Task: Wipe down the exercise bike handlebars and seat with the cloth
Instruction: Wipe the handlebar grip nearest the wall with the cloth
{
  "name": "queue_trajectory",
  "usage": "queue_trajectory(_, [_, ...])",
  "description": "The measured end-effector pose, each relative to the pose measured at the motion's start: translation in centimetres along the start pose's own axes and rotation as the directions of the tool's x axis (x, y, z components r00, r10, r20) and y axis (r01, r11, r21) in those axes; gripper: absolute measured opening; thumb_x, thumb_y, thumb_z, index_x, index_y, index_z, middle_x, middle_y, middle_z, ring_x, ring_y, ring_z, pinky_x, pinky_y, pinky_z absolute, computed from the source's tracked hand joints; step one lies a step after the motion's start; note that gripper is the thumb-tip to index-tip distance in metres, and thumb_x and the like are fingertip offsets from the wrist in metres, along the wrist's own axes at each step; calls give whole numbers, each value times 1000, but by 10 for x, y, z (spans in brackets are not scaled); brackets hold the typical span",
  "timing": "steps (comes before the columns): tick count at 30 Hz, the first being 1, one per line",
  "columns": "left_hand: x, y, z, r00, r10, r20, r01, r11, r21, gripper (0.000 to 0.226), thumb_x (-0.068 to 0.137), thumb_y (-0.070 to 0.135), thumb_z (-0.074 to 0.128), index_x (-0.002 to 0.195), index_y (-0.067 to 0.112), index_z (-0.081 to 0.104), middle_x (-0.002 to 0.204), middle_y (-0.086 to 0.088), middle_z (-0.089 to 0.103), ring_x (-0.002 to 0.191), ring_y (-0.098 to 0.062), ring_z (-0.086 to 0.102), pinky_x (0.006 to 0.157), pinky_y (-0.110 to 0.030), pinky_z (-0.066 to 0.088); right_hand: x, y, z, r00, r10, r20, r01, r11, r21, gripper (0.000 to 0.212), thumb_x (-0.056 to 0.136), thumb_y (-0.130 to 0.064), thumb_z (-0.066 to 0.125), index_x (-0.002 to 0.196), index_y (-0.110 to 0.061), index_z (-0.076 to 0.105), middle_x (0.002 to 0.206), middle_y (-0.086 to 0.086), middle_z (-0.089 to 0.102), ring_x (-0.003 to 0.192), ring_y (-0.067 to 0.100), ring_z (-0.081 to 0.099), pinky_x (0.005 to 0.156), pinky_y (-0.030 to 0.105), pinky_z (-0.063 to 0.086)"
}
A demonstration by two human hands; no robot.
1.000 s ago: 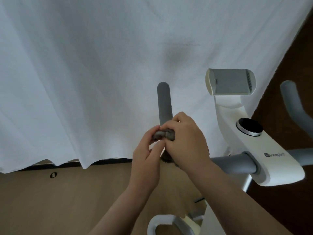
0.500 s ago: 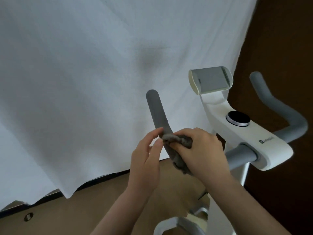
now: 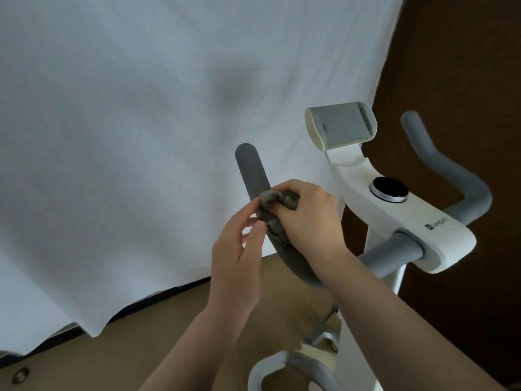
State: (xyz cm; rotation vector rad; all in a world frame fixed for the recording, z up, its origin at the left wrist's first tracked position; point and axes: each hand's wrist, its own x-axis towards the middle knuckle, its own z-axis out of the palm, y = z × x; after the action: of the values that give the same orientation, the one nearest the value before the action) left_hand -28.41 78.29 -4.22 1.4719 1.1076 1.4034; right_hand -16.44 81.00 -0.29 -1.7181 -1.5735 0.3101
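Note:
The bike's grey padded left handlebar [image 3: 249, 167] rises in the middle of the view. My right hand [image 3: 307, 218] grips a bunched grey cloth [image 3: 277, 200] wrapped around that bar at mid-height. My left hand [image 3: 239, 252] is just left of the bar, fingers apart, with the fingertips touching the cloth's edge. The right handlebar [image 3: 442, 165] curves up at the right. The white console [image 3: 408, 218] joins both bars. The seat is out of view.
A white sheet [image 3: 141, 136] hangs behind the bike and ends above the tan floor [image 3: 112, 348]. A phone holder [image 3: 341, 125] and a round black knob [image 3: 389, 189] sit on the console. The white frame base [image 3: 270, 371] is below. A dark wall is on the right.
The view has swung, so the bike sits further left and the right handlebar shows. My right hand with the cloth stays at mid-bar; my left hand's fingers have loosened beside it.

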Motion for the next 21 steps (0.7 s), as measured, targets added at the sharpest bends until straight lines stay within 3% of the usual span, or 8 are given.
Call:
queue_trajectory(5, [1,2,2,998,-4,-57,6,999,40,29,98,22,50,121,25,66,107,17,69,101,6,60,77,-3,42,-8,19,-24,988,-61,140,46,994,104,9,84,-36,69,92,-37,73,82,-22,70,82,-1,65,77,20,54])
queue_trajectory(7, [1,3,6,995,18,-101,-12,998,57,33,93,28,47,119,26,67,104,18,70,101,3,61,77,-5,43,4,17,-15,994,-71,87,58,987,149,12,83,-27,70,92,-35,74,82,-20,70,81,-1,65,78,23,55])
queue_trajectory(10, [2,5,11,988,33,-149,-21,996,81,29,98,20,48,118,28,67,104,20,70,102,2,62,80,-8,46,15,11,-4,994,-108,29,100,973,207,15,83,-20,68,92,-31,72,85,-14,69,81,5,65,78,30,56])
queue_trajectory(14, [5,7,16,976,53,-213,-28,992,121,30,90,28,46,110,25,69,99,19,71,98,-1,64,78,-10,47,12,23,-17,970,-176,165,143,970,196,11,82,-26,72,89,-33,73,83,-15,69,80,1,64,75,18,52])
queue_trajectory(17, [8,8,23,956,84,-281,-43,988,148,29,90,24,45,104,24,71,93,19,71,92,-2,65,75,-12,49,26,18,-12,990,-100,96,58,928,367,17,81,-13,72,87,-29,74,80,-16,70,77,-3,64,66,6,46])
queue_trajectory(21, [8,9,28,946,76,-315,-28,987,155,25,95,18,48,102,25,70,92,20,71,89,-2,66,73,-13,50,31,18,-4,988,19,152,-98,840,533,18,85,-19,72,101,-26,72,93,-15,70,86,0,65,78,17,54])
